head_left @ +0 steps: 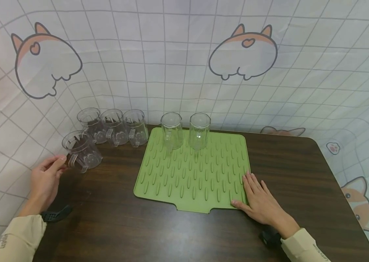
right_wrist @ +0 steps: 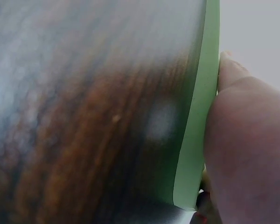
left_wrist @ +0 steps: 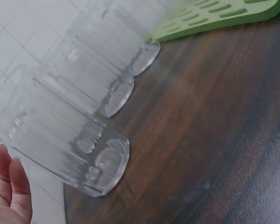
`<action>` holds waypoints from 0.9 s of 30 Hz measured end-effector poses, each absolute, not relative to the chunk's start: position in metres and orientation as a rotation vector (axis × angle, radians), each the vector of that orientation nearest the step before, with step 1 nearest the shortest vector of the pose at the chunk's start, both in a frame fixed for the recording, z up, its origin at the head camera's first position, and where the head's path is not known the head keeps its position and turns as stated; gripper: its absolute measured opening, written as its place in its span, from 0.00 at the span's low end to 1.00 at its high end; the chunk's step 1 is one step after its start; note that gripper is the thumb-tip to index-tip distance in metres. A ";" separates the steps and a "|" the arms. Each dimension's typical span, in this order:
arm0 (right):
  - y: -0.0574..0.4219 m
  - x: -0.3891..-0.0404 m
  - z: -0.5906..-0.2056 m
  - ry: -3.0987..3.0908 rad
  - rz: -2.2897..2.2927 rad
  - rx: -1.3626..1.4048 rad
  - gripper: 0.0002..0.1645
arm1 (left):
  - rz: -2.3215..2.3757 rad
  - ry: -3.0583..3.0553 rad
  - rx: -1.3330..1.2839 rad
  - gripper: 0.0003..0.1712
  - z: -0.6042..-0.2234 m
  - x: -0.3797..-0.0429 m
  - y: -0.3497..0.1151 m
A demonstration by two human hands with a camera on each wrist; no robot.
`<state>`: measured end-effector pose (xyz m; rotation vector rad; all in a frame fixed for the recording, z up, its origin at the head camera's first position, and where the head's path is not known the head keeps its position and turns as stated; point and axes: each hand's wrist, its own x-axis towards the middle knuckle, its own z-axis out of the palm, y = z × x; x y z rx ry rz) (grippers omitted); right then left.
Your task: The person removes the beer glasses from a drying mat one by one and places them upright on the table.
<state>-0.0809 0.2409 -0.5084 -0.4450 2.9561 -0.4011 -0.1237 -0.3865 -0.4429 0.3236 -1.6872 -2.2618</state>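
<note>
My left hand [head_left: 45, 178] is at the left, its fingertips right by the handle side of a clear glass mug [head_left: 87, 154]. In the left wrist view its loosely bent fingers [left_wrist: 18, 186] show beside the nearest mug [left_wrist: 79, 144], with a gap between. Flat on the front right corner of a green ribbed drying mat [head_left: 187, 196] lies my right hand [head_left: 261, 200], fingers outstretched. The right wrist view shows its thumb [right_wrist: 235, 77] against the mat's edge [right_wrist: 196, 126]. Two clear mugs stand on the mat's back part, a left one [head_left: 172, 133] and a right one [head_left: 200, 133].
Behind the front left mug, three more clear mugs, among them a middle one [head_left: 115, 129], stand in a row left of the mat. A checked cloth wall [head_left: 171, 65] closes off the back and sides of the dark wooden table [head_left: 122, 225].
</note>
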 end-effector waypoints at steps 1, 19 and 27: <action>0.241 -0.081 -0.509 2.956 -0.402 -0.444 0.59 | -2.256 -1.696 0.321 0.03 -0.441 -0.124 -0.386; 0.240 -0.079 -0.510 2.951 -0.414 -0.440 0.60 | -2.380 -1.468 -0.023 0.06 -0.407 -0.129 -0.356; 0.241 -0.078 -0.510 2.944 -0.420 -0.436 0.60 | -2.364 -1.566 -0.115 0.06 -0.398 -0.136 -0.330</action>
